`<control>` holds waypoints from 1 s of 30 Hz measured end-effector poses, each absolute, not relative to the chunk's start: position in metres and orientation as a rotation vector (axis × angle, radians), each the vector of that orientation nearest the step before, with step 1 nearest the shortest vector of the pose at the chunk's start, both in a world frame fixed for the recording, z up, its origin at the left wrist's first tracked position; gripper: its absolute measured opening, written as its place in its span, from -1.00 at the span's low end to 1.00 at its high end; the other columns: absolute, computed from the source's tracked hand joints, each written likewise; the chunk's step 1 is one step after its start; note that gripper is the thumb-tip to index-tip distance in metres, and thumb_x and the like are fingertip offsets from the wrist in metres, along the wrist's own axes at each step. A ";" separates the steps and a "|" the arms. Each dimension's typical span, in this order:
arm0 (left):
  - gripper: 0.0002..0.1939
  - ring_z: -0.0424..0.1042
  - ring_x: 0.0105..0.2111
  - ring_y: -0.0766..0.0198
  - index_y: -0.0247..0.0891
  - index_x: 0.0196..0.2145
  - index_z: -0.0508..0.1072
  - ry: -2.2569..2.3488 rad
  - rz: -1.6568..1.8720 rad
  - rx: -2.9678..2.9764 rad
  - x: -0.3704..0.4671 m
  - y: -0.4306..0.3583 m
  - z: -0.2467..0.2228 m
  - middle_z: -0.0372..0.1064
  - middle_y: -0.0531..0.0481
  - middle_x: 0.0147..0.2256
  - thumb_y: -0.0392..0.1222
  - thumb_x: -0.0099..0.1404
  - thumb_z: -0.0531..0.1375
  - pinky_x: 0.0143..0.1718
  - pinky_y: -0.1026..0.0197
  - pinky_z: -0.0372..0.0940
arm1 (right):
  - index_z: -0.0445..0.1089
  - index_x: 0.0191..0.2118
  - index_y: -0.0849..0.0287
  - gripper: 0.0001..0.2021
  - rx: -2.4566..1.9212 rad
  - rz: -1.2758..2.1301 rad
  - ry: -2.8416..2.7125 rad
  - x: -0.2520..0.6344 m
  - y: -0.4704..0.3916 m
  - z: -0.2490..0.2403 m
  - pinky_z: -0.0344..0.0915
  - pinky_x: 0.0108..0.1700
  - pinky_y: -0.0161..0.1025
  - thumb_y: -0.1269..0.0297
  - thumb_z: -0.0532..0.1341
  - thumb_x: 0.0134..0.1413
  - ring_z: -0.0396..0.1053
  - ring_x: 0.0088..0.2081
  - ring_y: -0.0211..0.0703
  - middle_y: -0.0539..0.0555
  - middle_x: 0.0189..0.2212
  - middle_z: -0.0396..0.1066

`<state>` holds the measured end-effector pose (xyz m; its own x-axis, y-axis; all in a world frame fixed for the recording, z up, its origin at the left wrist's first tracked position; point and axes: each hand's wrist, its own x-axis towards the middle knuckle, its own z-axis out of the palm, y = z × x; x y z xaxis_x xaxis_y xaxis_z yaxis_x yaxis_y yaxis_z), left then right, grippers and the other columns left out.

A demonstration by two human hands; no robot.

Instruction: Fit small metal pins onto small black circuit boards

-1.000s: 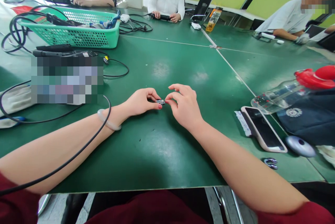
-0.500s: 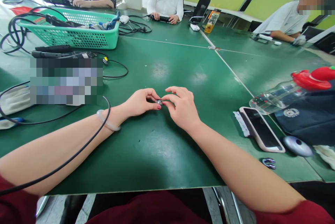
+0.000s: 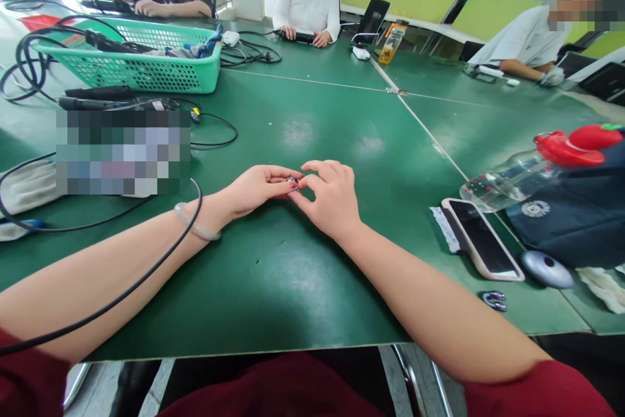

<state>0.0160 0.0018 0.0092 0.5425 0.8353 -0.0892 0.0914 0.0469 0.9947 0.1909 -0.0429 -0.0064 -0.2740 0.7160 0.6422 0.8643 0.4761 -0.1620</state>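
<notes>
So the basket sits way off at 10 o'clock, not involved. The left hand has flattened out a bit since a second ago and still pinches the tiny part. At its 3 o'clock the right hand has closed in, so both sets of fingertips now grip the part together, dead centre on the table. Looks like fiddly close-up work. The phone lies at 4 o'clock, untouched.
</notes>
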 end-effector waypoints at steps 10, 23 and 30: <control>-0.65 0.49 -0.22 0.07 -0.26 -0.10 0.55 1.474 0.687 2.194 -0.016 0.026 0.008 0.54 -0.11 -0.25 -0.19 0.17 0.14 -0.05 0.04 0.31 | 0.43 -0.36 0.14 -0.84 -1.384 0.026 -1.962 0.208 -0.029 -0.010 0.15 -0.07 -0.11 0.15 0.24 0.08 0.33 -0.14 -0.06 0.10 -0.16 0.44; -0.71 0.44 -0.24 0.05 -0.28 -0.22 0.59 2.216 0.429 2.234 -0.067 0.061 0.013 0.47 -0.17 -0.19 -0.24 0.14 0.14 -0.17 0.12 0.29 | 0.44 -0.45 0.13 -0.89 -1.564 0.439 -1.709 0.222 -0.031 -0.007 0.24 -0.26 -0.24 0.27 0.19 -0.03 0.28 -0.43 -0.24 0.01 -0.43 0.38; -0.73 0.42 -0.15 -0.07 -0.26 -0.22 0.58 2.277 0.594 2.170 -0.066 0.063 0.013 0.51 -0.22 -0.26 -0.19 0.17 0.15 -0.10 0.02 0.25 | 0.44 -0.44 0.13 -0.86 -1.566 0.469 -1.706 0.225 -0.027 -0.014 0.23 -0.29 -0.23 0.23 0.17 0.00 0.26 -0.44 -0.23 0.02 -0.42 0.38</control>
<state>-0.0663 0.0632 0.0132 -0.0799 0.9526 0.2935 0.9745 0.0127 0.2238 0.2246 -0.0272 -0.0140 0.0399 0.9587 0.2816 0.6799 0.1805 -0.7107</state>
